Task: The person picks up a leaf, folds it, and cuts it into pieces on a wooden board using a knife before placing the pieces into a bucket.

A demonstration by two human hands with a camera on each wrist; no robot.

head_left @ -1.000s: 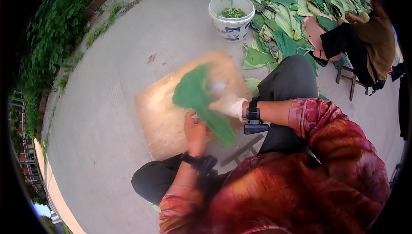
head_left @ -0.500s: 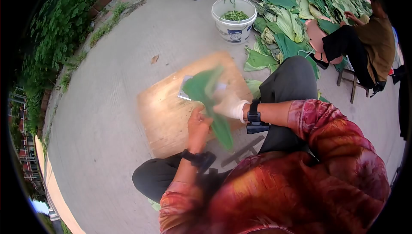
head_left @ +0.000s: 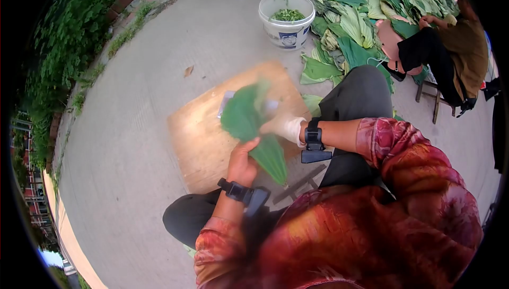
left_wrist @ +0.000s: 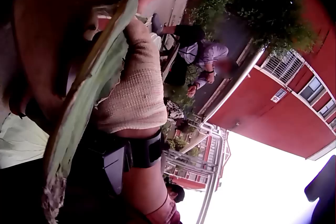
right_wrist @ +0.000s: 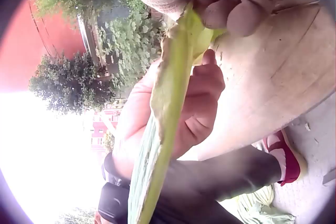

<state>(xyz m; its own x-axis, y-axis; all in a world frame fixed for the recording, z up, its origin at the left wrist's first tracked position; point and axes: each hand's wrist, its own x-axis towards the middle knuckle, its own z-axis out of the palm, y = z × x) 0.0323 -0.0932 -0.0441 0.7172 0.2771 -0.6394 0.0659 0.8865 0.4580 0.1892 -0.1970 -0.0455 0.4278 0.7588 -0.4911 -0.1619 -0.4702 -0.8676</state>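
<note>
A large green leaf (head_left: 244, 114), folded lengthwise, is held over a wooden board (head_left: 201, 156). My bare left hand (head_left: 243, 166) grips its near side, thumb on top; in the right wrist view the left hand's fingers (right_wrist: 202, 98) curl behind the leaf's edge (right_wrist: 170, 87). My right hand (head_left: 286, 128), in a pale knit glove (left_wrist: 136, 92), holds the leaf from the right, and its curled fingertips (right_wrist: 244, 19) show at the upper end of the fold. Blur covers the leaf's far end. Partly behind the leaf lies a flat pale-grey piece (head_left: 225, 102) on the board.
Beyond the board stands a white bucket (head_left: 286, 37) with chopped greens in it. A wide pile of leaves (head_left: 352, 24) spreads at the back right. Another person (head_left: 466, 50) sits on a stool at the right. My dark-trousered knee (head_left: 355, 95) flanks the board.
The leaf has shifted and turned slightly over the board. My left hand, lower with its fingers curled half a second ago, now has its thumb laid over the leaf. The right hand stays about where it was.
</note>
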